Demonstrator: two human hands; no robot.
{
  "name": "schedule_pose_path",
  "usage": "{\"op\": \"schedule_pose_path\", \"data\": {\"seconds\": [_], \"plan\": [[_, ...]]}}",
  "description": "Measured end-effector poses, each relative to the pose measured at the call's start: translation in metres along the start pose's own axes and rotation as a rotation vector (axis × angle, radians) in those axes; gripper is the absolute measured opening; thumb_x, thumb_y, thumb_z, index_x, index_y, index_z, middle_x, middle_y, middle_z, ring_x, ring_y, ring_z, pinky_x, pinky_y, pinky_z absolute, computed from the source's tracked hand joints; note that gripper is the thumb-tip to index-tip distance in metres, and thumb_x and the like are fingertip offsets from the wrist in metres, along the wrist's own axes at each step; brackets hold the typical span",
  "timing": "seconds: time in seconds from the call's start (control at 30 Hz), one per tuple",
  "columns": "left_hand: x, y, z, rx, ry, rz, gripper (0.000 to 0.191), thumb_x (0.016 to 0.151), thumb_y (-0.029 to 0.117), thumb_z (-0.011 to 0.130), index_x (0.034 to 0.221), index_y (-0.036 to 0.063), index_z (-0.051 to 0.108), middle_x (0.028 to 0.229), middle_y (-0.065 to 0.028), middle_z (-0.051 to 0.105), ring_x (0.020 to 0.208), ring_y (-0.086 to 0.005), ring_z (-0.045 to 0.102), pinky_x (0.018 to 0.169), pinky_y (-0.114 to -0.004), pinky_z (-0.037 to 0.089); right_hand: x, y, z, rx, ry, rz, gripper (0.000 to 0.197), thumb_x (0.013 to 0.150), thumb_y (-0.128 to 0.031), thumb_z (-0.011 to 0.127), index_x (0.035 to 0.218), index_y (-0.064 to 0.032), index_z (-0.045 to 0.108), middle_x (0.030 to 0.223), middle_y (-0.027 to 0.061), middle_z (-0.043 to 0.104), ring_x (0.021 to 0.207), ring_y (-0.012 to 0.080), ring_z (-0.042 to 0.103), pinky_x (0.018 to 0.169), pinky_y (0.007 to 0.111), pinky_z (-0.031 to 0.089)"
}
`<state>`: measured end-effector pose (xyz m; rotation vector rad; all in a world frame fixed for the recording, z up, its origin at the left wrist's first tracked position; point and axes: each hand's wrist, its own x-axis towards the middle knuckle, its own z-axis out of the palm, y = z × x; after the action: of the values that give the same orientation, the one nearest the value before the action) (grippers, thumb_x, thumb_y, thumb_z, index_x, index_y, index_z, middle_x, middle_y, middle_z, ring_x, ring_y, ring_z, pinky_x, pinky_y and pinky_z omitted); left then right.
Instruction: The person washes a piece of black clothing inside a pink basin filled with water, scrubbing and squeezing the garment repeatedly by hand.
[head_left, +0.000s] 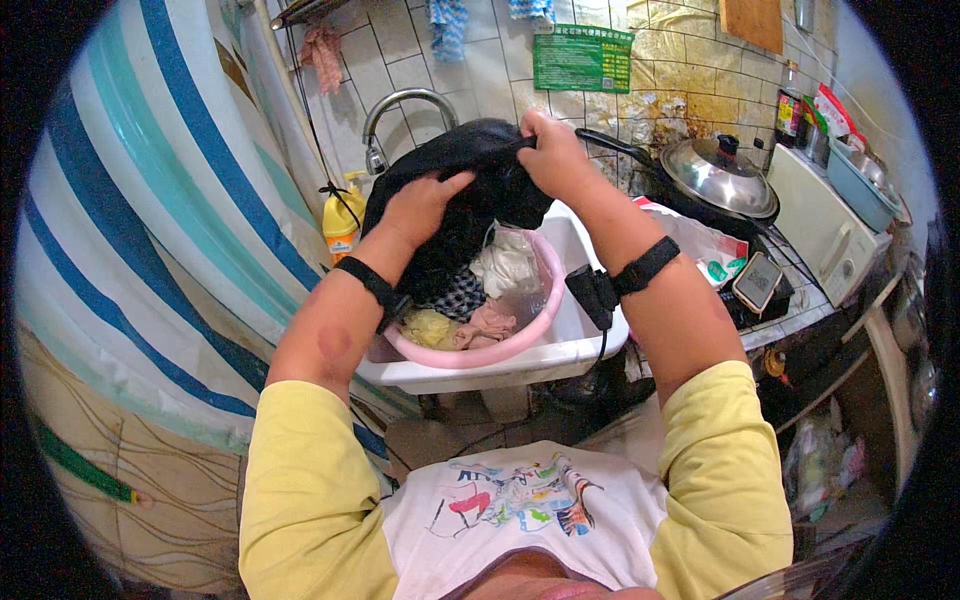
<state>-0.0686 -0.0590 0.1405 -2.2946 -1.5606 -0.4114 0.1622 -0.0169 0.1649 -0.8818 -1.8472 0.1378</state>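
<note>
A large black cloth garment hangs from my hands over the back of a pink plastic basin. My right hand pinches its upper right edge. My left hand lies against the garment's left part, thumb stretched out; whether its fingers grip the cloth is hidden. The basin stands in a white sink and holds water with a white cloth, a black-and-white checked cloth, a yellow cloth and a pink cloth.
A chrome faucet arches behind the garment. Left of the sink are a yellow bottle and a striped curtain. At right stand a lidded pan, a plastic bag and a phone-like device. A black device with a cable hangs at my right forearm.
</note>
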Motion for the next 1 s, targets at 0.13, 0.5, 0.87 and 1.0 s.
{"op": "schedule_pose_path", "data": {"seconds": [0.13, 0.5, 0.87, 1.0], "plan": [[-0.008, -0.034, 0.018, 0.027, -0.072, 0.055, 0.041, 0.090, 0.010, 0.044, 0.125, 0.0290, 0.052, 0.117, -0.0194, 0.059, 0.101, -0.0367, 0.061, 0.084, -0.044, 0.050, -0.016, 0.014, 0.027, 0.073, -0.010, -0.065, 0.022, 0.069, -0.004, 0.063, 0.084, -0.0009, 0.047, 0.077, 0.0219, 0.053, 0.077, 0.0401, 0.053, 0.067, 0.043, 0.043], [-0.022, 0.001, 0.054, 0.130, -0.400, 0.047, 0.037, 0.071, 0.011, 0.067, 0.107, 0.0110, 0.066, 0.099, -0.0182, 0.067, 0.094, -0.0358, 0.064, 0.080, -0.043, 0.053, -0.111, 0.055, 0.080, -0.009, -0.642, 0.191, 0.039, 0.070, -0.012, 0.073, 0.102, -0.0026, 0.052, 0.100, 0.0220, 0.062, 0.099, 0.0379, 0.060, 0.082, 0.041, 0.047], [-0.005, 0.020, 0.036, -0.075, 0.095, 0.080, 0.035, 0.076, 0.007, 0.063, 0.110, 0.0139, 0.062, 0.101, -0.0134, 0.067, 0.107, -0.0325, 0.058, 0.104, -0.044, 0.035, -0.081, 0.035, 0.067, 0.201, -0.427, 0.083, 0.048, 0.067, 0.009, 0.060, 0.111, -0.0037, 0.045, 0.088, 0.0154, 0.057, 0.084, 0.0300, 0.057, 0.076, 0.036, 0.046], [0.002, -0.008, 0.032, -0.169, -0.028, -0.170, 0.029, 0.082, 0.015, 0.059, 0.110, 0.0088, 0.060, 0.100, -0.0189, 0.066, 0.105, -0.0366, 0.059, 0.097, -0.047, 0.041, -0.073, 0.052, 0.065, 0.382, -0.342, 0.228, 0.041, 0.071, 0.012, 0.055, 0.108, -0.0042, 0.050, 0.080, 0.0023, 0.051, 0.073, 0.0135, 0.050, 0.069, 0.028, 0.044]]}}
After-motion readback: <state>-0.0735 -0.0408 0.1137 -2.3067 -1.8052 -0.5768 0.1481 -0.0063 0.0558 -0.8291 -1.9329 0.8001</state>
